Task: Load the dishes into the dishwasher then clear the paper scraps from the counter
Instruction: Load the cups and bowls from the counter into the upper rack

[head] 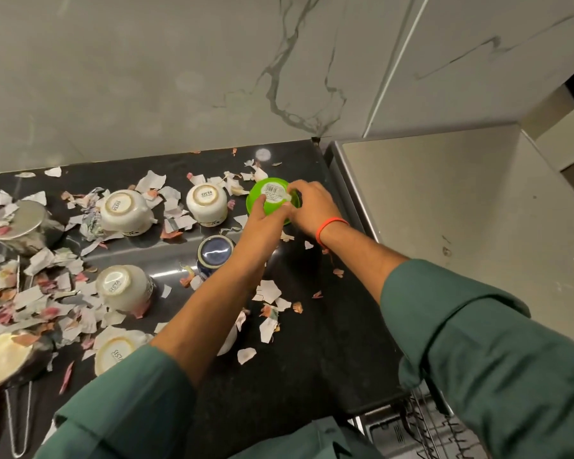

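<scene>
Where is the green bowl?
In the head view, the upside-down bright green plastic bowl sits at the black counter's far right end, held by both hands, right of a white ceramic cup.

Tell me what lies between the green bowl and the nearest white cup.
In the head view, torn paper scraps on black counter separate the green bowl from the white cup.

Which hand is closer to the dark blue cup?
The left. The left hand grips the green bowl, just up and right of the blue cup, and its forearm crosses the cup's right edge. The right hand is on the bowl's far right side.
</scene>
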### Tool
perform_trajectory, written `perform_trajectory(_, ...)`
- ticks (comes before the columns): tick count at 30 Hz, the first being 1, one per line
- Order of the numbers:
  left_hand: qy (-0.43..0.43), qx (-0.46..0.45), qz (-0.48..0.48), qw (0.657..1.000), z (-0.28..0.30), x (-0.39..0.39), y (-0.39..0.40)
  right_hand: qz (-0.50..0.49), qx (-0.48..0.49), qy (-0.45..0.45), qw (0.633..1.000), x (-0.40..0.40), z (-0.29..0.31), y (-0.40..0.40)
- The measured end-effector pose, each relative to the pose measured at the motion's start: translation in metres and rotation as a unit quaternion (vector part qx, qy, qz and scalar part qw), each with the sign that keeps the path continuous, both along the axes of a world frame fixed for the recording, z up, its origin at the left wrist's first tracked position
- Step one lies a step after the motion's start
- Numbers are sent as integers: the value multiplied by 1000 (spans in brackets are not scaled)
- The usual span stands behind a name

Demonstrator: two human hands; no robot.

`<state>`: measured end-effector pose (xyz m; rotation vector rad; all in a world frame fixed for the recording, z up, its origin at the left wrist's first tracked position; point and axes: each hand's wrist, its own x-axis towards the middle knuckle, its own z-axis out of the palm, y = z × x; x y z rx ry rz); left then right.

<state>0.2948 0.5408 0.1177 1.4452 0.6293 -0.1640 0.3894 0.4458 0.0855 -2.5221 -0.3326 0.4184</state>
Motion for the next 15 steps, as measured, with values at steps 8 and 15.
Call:
perform_trajectory(8,-41,11,19,999,-13,6,11,-27,60,-51,997,9,-4,4)
perform_trajectory(15,-32,-4,36,999,-9,12,10,87,-56,28,994,19,-7,24)
